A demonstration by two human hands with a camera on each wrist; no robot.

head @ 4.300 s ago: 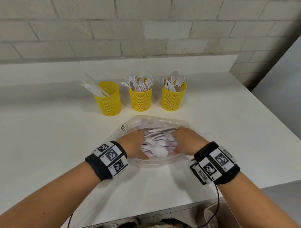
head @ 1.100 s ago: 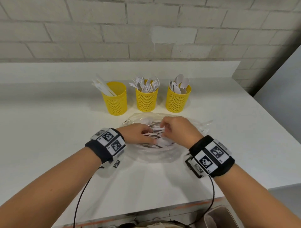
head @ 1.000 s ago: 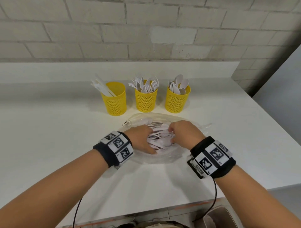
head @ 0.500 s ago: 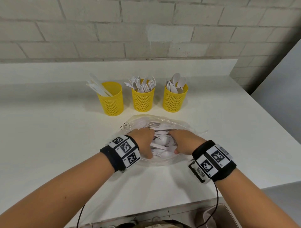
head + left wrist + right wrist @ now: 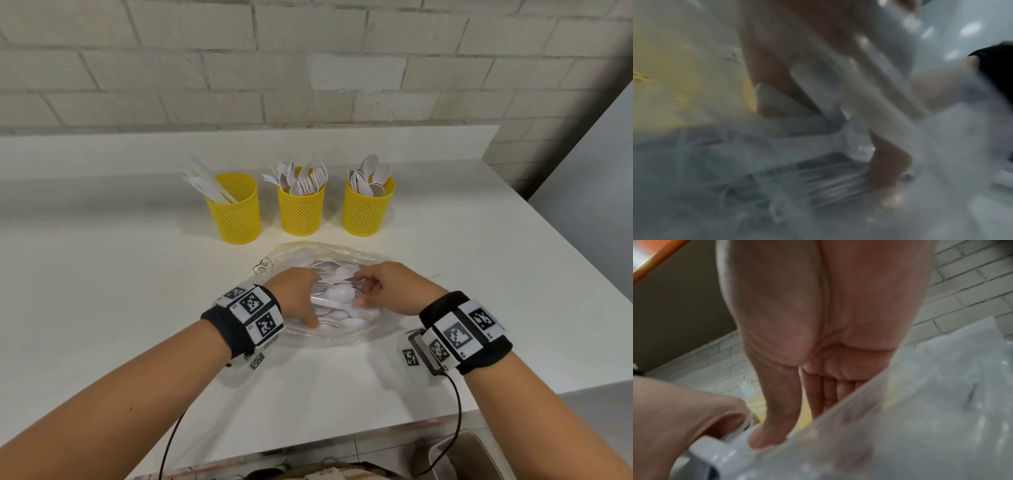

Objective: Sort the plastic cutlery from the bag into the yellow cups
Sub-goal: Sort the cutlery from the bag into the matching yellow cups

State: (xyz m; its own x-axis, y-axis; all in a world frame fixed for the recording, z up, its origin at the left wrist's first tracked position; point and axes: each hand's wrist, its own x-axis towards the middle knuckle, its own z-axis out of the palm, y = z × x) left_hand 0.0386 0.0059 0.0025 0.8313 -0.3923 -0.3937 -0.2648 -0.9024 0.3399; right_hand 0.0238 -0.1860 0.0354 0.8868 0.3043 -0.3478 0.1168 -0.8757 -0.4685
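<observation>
Both hands are inside the clear plastic bag (image 5: 298, 253). The left hand (image 5: 296, 294) grips white handles. Whether the right hand (image 5: 387, 287) holds anything, I cannot tell. Between them lie plastic spoons (image 5: 337, 294): light, stiff, slick, tangled; best pinched by the handle.

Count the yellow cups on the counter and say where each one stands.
3, in a row behind the bag: left cup with knives, middle cup with forks, right cup with spoons. None appear hidden.
</observation>
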